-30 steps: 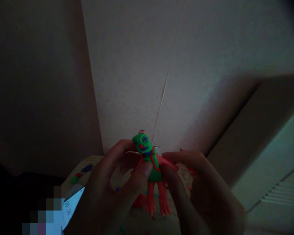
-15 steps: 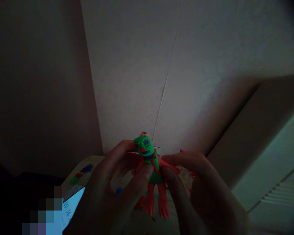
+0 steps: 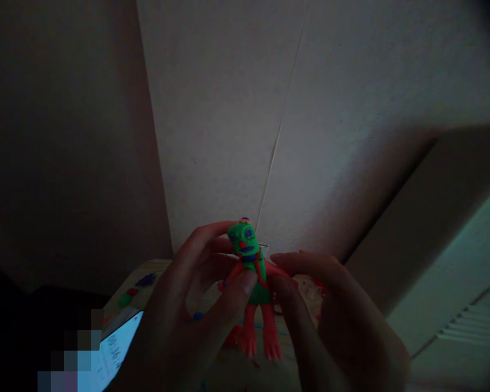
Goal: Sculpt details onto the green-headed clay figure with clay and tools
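Observation:
A small modelling-clay figure (image 3: 260,294) is held upright above the table, its face toward me. It has a green head and body, purple eyes and mouth, a red nose, and pinkish-red arms and legs. My left hand (image 3: 204,294) is closed on it, the thumb across the chest and the fingers behind the head and back. With thumb and index finger, my right hand (image 3: 330,305) pinches the arm on the figure's right-hand side as I see it. The figure's back is hidden.
On the wooden table (image 3: 157,267) lie a purple clay lump (image 3: 146,280), a green lump (image 3: 125,300), a blue lump (image 3: 198,316) and red pieces (image 3: 232,336). A lit phone (image 3: 116,348) showing a timer lies at left. A wall (image 3: 220,136) rises behind.
The figure's head has shifted slightly right and up in my left hand. My right index finger has lifted a little off the arm's upper side while the thumb stays against it.

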